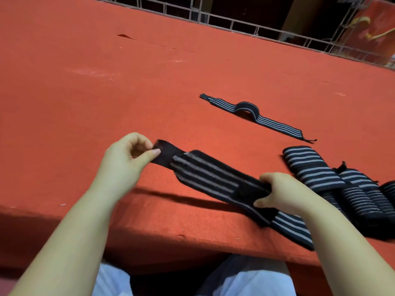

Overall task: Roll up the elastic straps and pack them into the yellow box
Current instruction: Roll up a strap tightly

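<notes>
- Left hand (130, 155) pinched the plain black tab end of the held strap (210, 177) between thumb and fingers; right hand (282, 192) gripped the same strap further along, fingers curled round it.
- Held strap was stretched between both hands just above the near edge of the red table (106, 92); its free tail trailed off past the right hand toward the edge.
- 1 flat strap (256, 113) lay well apart further back, with a hump in its middle.
- A cluster of bundled straps (333, 180) sat at the right, just beside the right hand; count unclear, cut by the frame.
- Yellow box was not in view.
- Risk, my read: the pinch on the tab looked small, so stretch in the elastic could pull it free and the roll would start loose.
- Risk: the hanging tail could drag off the table edge and twist the strap.
- Materials: woven elastic, black with grey lengthwise stripes, ribbed; tab end looked smoother, possibly hook-and-loop. Table cover looked like matte felt, scuffed.
</notes>
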Motion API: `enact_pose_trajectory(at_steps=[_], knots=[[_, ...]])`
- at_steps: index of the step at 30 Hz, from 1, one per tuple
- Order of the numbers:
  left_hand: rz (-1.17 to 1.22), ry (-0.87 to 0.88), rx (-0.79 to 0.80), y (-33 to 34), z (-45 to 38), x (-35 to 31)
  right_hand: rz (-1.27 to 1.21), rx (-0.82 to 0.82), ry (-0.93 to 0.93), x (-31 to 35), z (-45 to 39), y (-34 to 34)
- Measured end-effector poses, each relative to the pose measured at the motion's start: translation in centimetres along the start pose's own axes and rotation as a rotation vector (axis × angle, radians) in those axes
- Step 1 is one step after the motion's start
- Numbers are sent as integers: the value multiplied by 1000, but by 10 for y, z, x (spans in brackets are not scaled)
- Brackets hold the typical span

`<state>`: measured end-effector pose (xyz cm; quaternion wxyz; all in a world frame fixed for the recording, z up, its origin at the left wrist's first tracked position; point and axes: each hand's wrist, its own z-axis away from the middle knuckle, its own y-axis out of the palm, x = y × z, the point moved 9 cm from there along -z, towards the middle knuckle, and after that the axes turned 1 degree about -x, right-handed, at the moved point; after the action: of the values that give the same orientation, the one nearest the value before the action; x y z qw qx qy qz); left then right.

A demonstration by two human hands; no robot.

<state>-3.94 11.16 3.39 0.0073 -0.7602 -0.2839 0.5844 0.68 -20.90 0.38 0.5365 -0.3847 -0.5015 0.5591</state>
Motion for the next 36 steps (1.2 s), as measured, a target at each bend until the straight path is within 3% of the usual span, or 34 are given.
enact_pose_trajectory(at_steps=[2, 5, 7, 10, 13, 17, 19, 22, 24, 26, 31, 36], knots=[[-115, 124, 47, -1, 1, -10, 30, -228, -7, 0, 1, -21], [-293, 273, 105, -2, 1, -11, -176, -810, -60, 5, 28, -60], [-412, 325, 132, 1, -1, 1, -155, -938, -95, 15, 38, -51], [-562, 276, 149, 0, -6, 34, -113, -745, -149, 33, 29, 7], [-698, 81, 143, -14, -10, 73, -164, -537, -261, 46, 25, 58], [-829, -78, 183, -20, -8, 87, -218, -401, -435, 61, 31, 64], [-775, -51, 130, -13, -6, 72, -223, -385, -460, 61, 29, 58], [-584, 121, 280, 39, 12, 39, -204, -433, -261, 32, 8, 44], [-520, 164, 478, 82, 31, 33, -53, -345, -98, 8, -8, 40], [-551, 106, 566, 101, 39, 43, 105, -213, -23, -12, -16, 41], [-608, 62, 525, 103, 32, 53, -2, 143, 42, -46, -9, 37], [-690, -15, 543, 105, 30, 54, 102, 159, 125, -88, 0, -17]])
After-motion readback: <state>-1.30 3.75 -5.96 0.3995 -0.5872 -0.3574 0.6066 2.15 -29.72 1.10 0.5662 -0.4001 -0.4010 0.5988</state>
